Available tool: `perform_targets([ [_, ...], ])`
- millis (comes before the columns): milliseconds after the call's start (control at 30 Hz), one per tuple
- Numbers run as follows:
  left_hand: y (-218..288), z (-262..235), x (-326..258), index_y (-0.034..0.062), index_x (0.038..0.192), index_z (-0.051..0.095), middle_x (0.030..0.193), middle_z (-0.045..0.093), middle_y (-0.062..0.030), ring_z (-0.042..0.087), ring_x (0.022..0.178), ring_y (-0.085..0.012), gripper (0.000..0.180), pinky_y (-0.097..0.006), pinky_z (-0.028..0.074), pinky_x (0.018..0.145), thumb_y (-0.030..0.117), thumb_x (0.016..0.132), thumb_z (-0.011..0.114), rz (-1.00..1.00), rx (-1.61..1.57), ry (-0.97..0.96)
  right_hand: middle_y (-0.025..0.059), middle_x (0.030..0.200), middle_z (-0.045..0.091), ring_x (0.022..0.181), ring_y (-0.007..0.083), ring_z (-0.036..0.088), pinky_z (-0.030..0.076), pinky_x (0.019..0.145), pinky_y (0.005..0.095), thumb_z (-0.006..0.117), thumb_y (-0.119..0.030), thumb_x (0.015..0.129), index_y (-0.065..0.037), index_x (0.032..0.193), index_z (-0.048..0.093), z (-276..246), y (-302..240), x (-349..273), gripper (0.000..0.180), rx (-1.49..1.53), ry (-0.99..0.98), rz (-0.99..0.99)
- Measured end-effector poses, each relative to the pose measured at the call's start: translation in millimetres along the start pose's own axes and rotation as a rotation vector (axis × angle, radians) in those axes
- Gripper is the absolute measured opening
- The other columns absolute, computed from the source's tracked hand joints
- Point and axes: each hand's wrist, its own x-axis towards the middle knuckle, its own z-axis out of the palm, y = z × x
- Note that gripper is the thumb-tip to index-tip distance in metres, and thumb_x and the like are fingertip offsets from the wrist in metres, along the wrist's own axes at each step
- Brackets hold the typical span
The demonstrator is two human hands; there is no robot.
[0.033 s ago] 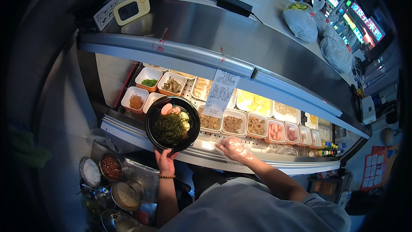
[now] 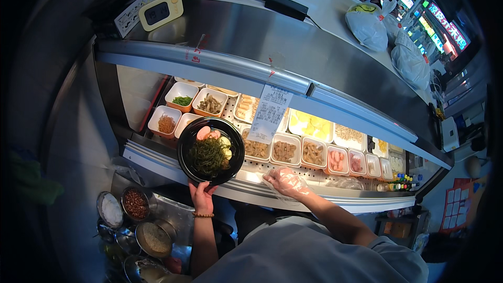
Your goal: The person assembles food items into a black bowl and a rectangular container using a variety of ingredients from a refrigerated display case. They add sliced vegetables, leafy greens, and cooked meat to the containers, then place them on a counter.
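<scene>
My left hand [image 2: 200, 197], bare with a beaded bracelet at the wrist, holds a round black bowl [image 2: 183, 153] by its near side, its fingers partly hidden under it. Inside lie dark green shredded seaweed [image 2: 206, 160], pink slices [image 2: 203, 133] and pale yellow-white pieces [image 2: 226, 145]. The bowl hangs over the front edge of a lit food case, covering part of the tubs behind. My right hand [image 2: 285, 181] wears a clear plastic glove and hovers by the case's front ledge. Its fingers are curled in; what they may hold is hidden.
White tubs of food, such as brown meat pieces [image 2: 284, 150] and yellow slices [image 2: 309, 124], fill the case. A printed slip [image 2: 269, 112] hangs from its top rail [image 2: 220, 62]. Steel bowls, one with peanuts [image 2: 135, 203], stand lower left. White plastic bags [image 2: 367, 27] sit on the counter.
</scene>
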Motion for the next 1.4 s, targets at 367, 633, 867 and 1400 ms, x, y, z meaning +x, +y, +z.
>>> perform_targets([
  [367, 1, 2, -1, 0.0165, 0.145, 0.030, 0.119, 0.056, -0.0106, 0.065, 0.091, -0.0223, 0.071, -0.035, 0.061, 0.071, -0.001, 0.081, 0.055, 0.002, 0.001, -0.005, 0.0233, 0.082, 0.064, 0.083, 0.0421, 0.062, 0.048, 0.073, 0.0470, 0.054, -0.035, 0.096, -0.001, 0.091, 0.068, -4, 0, 0, 0.037, -0.051, -0.031, 0.004],
  [633, -1, -1, 1, 0.0173, 0.145, 0.030, 0.118, 0.057, -0.0099, 0.065, 0.090, -0.0212, 0.071, -0.035, 0.061, 0.070, -0.001, 0.081, 0.056, -0.009, -0.004, 0.005, 0.0237, 0.082, 0.064, 0.082, 0.0425, 0.062, 0.048, 0.074, 0.0479, 0.055, -0.033, 0.096, -0.001, 0.090, 0.068, -7, -6, -4, 0.036, 0.002, -0.016, 0.013],
  [867, -3, 0, 1, 0.0177, 0.145, 0.029, 0.117, 0.057, -0.0092, 0.065, 0.088, -0.0211, 0.072, -0.035, 0.061, 0.070, -0.002, 0.081, 0.056, 0.006, -0.021, 0.028, 0.0229, 0.081, 0.065, 0.082, 0.0415, 0.063, 0.049, 0.073, 0.0475, 0.055, -0.033, 0.096, -0.001, 0.090, 0.069, -12, -12, -5, 0.035, -0.026, -0.010, -0.002],
  [1400, -3, 0, 1, 0.0176, 0.147, 0.027, 0.116, 0.057, -0.0098, 0.065, 0.089, -0.0213, 0.074, -0.035, 0.061, 0.070, -0.002, 0.081, 0.055, -0.001, -0.017, 0.026, 0.0226, 0.082, 0.065, 0.082, 0.0408, 0.063, 0.049, 0.074, 0.0467, 0.056, -0.033, 0.095, -0.002, 0.091, 0.070, -9, -6, -3, 0.034, -0.043, -0.015, 0.005],
])
